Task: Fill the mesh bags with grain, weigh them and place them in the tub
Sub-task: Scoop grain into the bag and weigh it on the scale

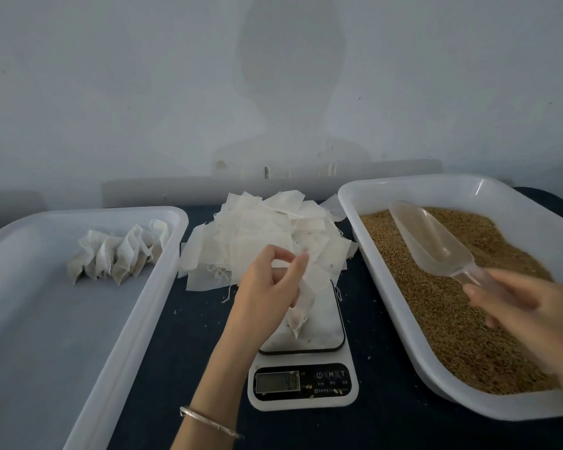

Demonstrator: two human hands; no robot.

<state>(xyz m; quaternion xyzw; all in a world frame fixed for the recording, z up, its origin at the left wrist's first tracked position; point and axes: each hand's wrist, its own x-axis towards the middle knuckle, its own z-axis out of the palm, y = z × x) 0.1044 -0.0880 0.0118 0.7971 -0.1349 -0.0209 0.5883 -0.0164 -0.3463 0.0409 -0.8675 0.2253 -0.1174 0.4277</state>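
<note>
My left hand (270, 284) pinches the top of a white mesh bag (301, 311) that hangs down onto the plate of the small kitchen scale (306, 381); a little grain shows in its bottom corner. My right hand (530, 316) grips the handle of a clear plastic scoop (433, 241), which lies over the brown grain (446, 306) in the white tub on the right (403, 186). A heap of empty mesh bags (267, 235) sits behind the scale. Several filled bags (117, 254) lie in the white tub on the left (78, 319).
The tubs and scale stand on a dark tabletop (189, 339) with a few spilled grains. A pale wall rises just behind the table. A thin bracelet (208, 420) circles my left wrist.
</note>
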